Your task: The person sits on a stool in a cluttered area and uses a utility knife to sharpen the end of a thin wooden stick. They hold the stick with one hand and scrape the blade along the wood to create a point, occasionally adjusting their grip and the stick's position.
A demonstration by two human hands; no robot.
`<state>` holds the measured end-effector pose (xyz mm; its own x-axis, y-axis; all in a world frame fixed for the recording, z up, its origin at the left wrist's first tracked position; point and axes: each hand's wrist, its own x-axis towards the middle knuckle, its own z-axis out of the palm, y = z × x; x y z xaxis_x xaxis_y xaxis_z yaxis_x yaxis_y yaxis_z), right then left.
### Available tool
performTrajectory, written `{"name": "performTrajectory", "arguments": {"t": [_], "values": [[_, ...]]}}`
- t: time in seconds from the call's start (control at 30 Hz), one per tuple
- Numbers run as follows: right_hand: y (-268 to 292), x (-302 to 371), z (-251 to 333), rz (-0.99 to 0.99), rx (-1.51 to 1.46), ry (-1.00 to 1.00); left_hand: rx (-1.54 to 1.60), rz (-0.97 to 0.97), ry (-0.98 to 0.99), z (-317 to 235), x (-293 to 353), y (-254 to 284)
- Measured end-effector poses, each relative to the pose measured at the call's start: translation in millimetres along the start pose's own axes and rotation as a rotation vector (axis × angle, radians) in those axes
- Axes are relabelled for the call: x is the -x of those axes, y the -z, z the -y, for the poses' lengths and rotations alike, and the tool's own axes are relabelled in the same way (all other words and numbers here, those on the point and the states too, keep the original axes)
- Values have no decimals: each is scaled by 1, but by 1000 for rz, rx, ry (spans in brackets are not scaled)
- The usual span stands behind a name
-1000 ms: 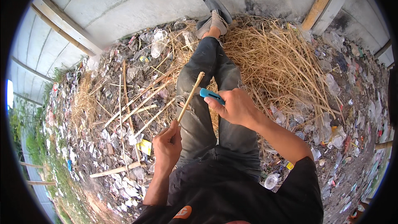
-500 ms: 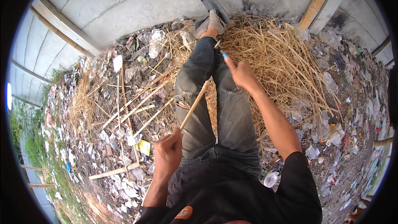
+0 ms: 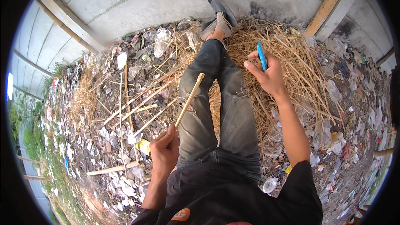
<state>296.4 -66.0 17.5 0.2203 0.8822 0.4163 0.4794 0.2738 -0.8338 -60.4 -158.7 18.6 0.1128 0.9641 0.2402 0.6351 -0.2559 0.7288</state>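
Observation:
In my left hand (image 3: 164,150) I grip a pale bamboo stick (image 3: 190,100) near its lower end. It slants up and to the right over my thigh, with a rough, cut-looking far end. My right hand (image 3: 268,73) is closed around a blue-handled utility knife (image 3: 261,56), held upright to the right of my knees and apart from the stick. Whether its blade is out cannot be seen. My legs (image 3: 237,121), in torn grey trousers, stretch forward with the ankles crossed.
A heap of straw-like shavings (image 3: 291,71) lies right of my legs. Several long split strips (image 3: 139,96) and a thicker bamboo piece (image 3: 112,169) lie on the litter-strewn ground at left. A grey concrete wall (image 3: 166,0) with posts stands just beyond my feet.
My right hand has drawn back from near my shins, moving right and turning the knife upright. The stick in my left hand has tilted up slightly, and its far end has shifted left.

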Motion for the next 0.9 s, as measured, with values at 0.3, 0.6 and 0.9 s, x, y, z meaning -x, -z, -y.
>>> {"name": "performTrajectory", "arguments": {"t": [0.3, 0.6, 0.9], "values": [[-43, 25, 38, 212, 16, 369, -68, -9, -112, -7, 4, -10], [-40, 18, 24, 305, 135, 436, -77, 80, -100, -11, 6, -9], [-28, 5, 12, 33, -266, 15, -156, 105, -139, -9, 7, -8]]}}
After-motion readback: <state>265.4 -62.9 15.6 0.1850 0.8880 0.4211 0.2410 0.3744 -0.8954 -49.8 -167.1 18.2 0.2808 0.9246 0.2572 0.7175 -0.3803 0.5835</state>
